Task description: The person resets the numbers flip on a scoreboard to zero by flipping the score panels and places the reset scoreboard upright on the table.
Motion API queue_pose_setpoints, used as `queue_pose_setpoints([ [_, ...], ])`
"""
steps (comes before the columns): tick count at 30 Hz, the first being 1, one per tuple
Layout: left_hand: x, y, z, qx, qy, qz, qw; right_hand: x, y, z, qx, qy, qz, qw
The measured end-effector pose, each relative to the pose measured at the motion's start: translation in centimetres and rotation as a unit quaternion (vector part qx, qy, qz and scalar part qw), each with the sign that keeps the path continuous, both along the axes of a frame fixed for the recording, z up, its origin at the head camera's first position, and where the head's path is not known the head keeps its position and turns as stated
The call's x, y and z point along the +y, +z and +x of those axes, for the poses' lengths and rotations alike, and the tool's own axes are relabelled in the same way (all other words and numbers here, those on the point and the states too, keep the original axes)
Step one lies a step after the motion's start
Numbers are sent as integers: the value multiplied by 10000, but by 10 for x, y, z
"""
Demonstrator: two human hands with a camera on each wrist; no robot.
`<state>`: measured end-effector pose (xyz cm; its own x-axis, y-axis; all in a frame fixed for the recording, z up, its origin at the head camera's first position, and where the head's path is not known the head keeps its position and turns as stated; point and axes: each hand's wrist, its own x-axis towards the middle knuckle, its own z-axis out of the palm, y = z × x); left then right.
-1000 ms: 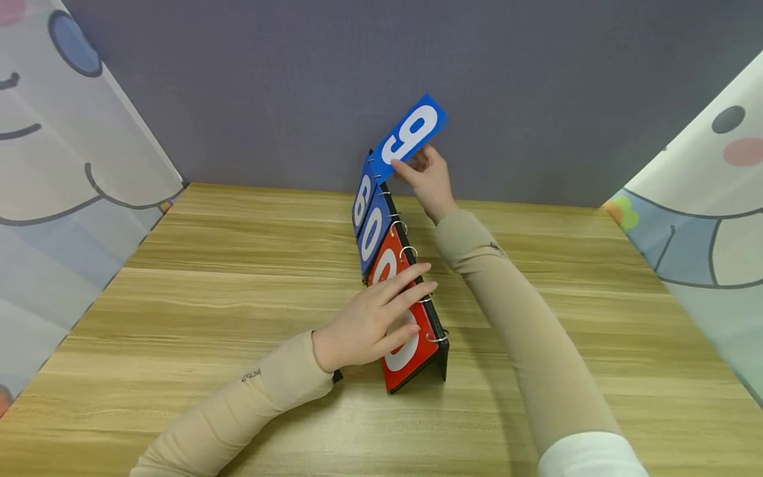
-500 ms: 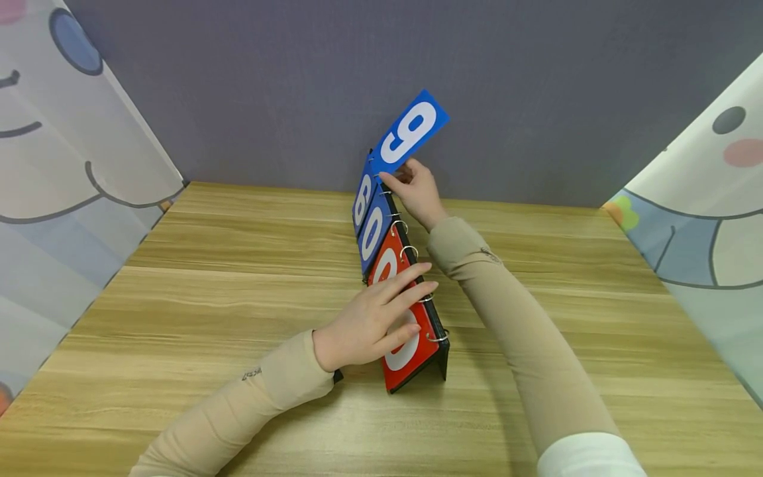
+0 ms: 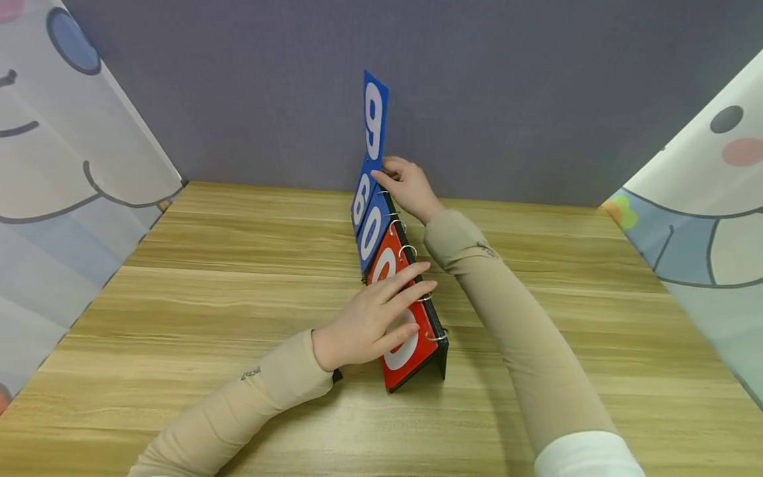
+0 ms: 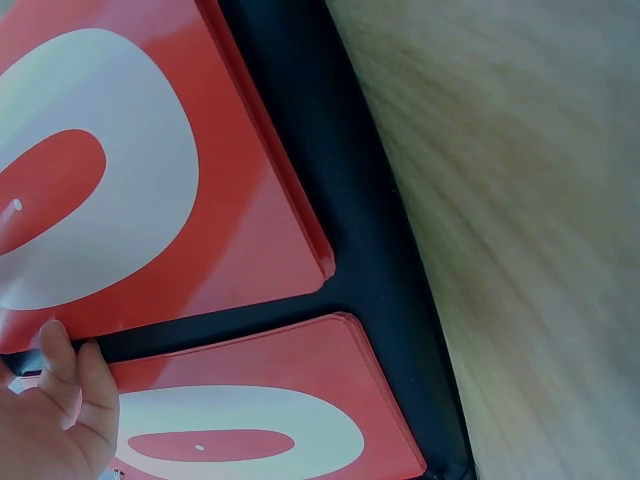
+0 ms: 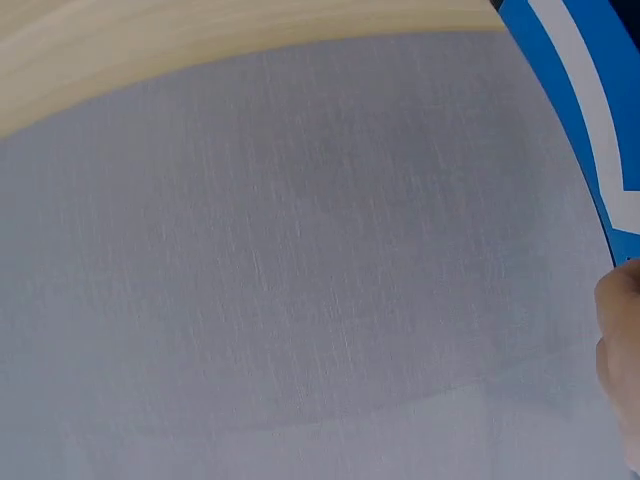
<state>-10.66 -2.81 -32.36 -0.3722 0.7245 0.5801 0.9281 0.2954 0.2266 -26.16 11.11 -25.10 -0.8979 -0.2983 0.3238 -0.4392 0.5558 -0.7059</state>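
Leftmost, a cartoon-printed panel (image 3: 48, 159) is standing far out from both hands; the wooden table (image 3: 208, 298) is stretching from it under the work; a beige left sleeve (image 3: 262, 391) is leading up to the left hand (image 3: 366, 328), which is gripping nothing, its fingers spreading loosely across the red cards; the left wrist view is showing fingers lying by the gap between the two cards; just beyond those fingertips a blue card showing 0 (image 3: 372, 232) and a blue card showing 6 (image 3: 361, 199) are leaning side by side, nearer to the right hand; directly under the left fingers are lying the far red card (image 3: 384, 262) and the near red card (image 3: 411, 348), both bearing a 0; the black stand (image 3: 442, 361) is propping all the cards, its ringed top edge running between the two hands; the raised blue card (image 3: 374, 119) is standing nearly upright right above the right-hand grip, its 9 facing the wearer; the right hand (image 3: 410, 189) is pinching its lower end, thumb in front, fingers behind; a beige right sleeve (image 3: 512, 324) is trailing back from that grip; a grey partition (image 3: 536, 99) is rising behind it; another printed panel (image 3: 709, 179) is standing well to its right.
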Motion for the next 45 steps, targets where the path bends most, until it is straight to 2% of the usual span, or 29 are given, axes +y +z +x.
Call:
queue_pose_setpoints([
  [7,-1,0,0,2,7,2,10000,0,6,-1,-21,81,463,9989],
  [15,-1,0,1,17,2,11,10000,-2,12,0,601,134,1395,9883],
  [19,-1,0,1,61,29,7,10000,-2,14,0,1059,245,1884,9761],
  [24,-1,0,1,97,61,-18,9999,-3,18,0,1640,434,2465,9542],
  [32,-2,0,2,-32,48,-49,10000,-6,26,3,2010,693,2971,9309],
  [36,-2,-1,3,-35,35,-33,10000,-9,31,4,1872,807,3150,9269],
  [45,-1,1,3,-12,27,-60,10000,-12,36,3,934,733,3299,9365],
])
